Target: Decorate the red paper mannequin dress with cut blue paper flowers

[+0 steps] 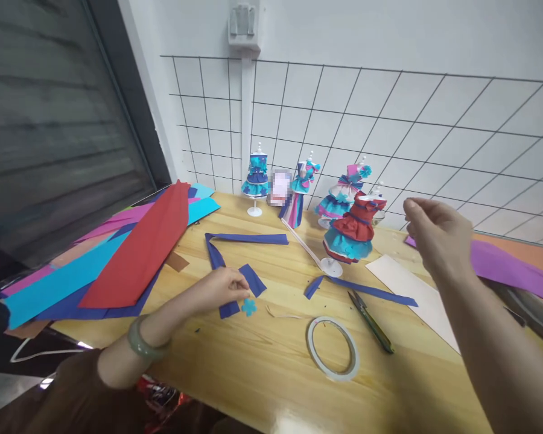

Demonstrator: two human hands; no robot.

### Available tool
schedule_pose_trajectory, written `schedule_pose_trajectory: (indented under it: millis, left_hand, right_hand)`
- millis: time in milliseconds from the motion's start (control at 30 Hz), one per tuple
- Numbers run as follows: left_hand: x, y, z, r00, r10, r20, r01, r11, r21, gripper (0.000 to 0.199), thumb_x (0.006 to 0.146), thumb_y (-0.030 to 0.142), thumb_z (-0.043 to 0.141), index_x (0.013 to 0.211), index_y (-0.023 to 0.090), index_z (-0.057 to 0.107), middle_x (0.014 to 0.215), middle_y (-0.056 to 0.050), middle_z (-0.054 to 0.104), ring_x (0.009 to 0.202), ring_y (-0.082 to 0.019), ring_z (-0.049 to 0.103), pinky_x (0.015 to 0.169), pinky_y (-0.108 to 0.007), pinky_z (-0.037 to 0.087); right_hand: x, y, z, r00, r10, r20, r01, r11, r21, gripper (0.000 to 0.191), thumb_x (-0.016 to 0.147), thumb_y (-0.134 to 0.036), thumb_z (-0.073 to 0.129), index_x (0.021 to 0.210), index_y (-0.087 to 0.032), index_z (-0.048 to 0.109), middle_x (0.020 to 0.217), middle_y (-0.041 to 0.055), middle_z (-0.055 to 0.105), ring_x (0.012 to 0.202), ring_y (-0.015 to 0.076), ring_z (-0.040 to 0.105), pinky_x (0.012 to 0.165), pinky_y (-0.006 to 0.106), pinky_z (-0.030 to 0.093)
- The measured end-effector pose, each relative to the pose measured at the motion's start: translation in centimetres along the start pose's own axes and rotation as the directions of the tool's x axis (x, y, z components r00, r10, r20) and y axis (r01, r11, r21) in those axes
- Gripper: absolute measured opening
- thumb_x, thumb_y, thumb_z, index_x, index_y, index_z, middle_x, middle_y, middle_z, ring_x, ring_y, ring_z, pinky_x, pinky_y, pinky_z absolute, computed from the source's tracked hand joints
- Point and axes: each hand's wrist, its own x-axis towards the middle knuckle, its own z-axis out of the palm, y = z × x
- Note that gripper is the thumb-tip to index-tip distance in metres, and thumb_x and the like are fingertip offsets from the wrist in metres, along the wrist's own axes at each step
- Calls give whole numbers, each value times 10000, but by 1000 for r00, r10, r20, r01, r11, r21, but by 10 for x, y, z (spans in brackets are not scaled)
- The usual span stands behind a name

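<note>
The table edge slants through seven o'clock, open wood reaching from it to the tape roll at five; snips at four; blue flower at half past six, just below the left hand, thumb and fingers pinched, gripping it or not I cannot tell; right hand well apart at three, fingertips together, nearest the red dress.

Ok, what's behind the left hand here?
Dark blue paper shows above and below the left hand, and a short blue piece beyond the fingers. Whatever lies directly behind is covered; whether the paper joins up can't be seen.
</note>
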Motion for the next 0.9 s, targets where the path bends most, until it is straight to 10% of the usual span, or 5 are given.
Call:
schedule_pose_trajectory:
  millis: [233, 533, 900]
  left_hand:
    - [-3, -16, 29, 987, 44, -153, -6, 972, 237, 196, 732, 330, 564, 845, 177, 610, 876, -56, 596, 857, -204, 533, 722, -269, 369]
    - [0, -17, 31, 992, 43, -121, -24, 988, 152, 161, 751, 300, 515, 674, 178, 586, 778, -31, 592, 775, -170, 532, 711, -262, 370]
    - [1, -14, 30, 988, 41, -147, -16, 986, 169, 168, 728, 301, 562, 836, 182, 611, 899, -58, 591, 886, -206, 521, 774, -293, 382]
  right_hand:
    - [25, -32, 12, 986, -33, 165, 62, 984, -168, 478, 734, -514, 548, 948, -108, 681, 752, 108, 635, 572, 130, 484, 545, 304, 350]
    - [43, -54, 22, 958, 3, 286, 75, 963, -259, 418, 635, -529, 645, 615, -114, 694, 476, 29, 550, 449, 100, 400, 474, 282, 295]
    - [44, -63, 15, 946, 69, 317, 10, 970, -243, 378, 622, -465, 682, 628, -90, 731, 331, -58, 303, 414, 65, 248, 447, 285, 222]
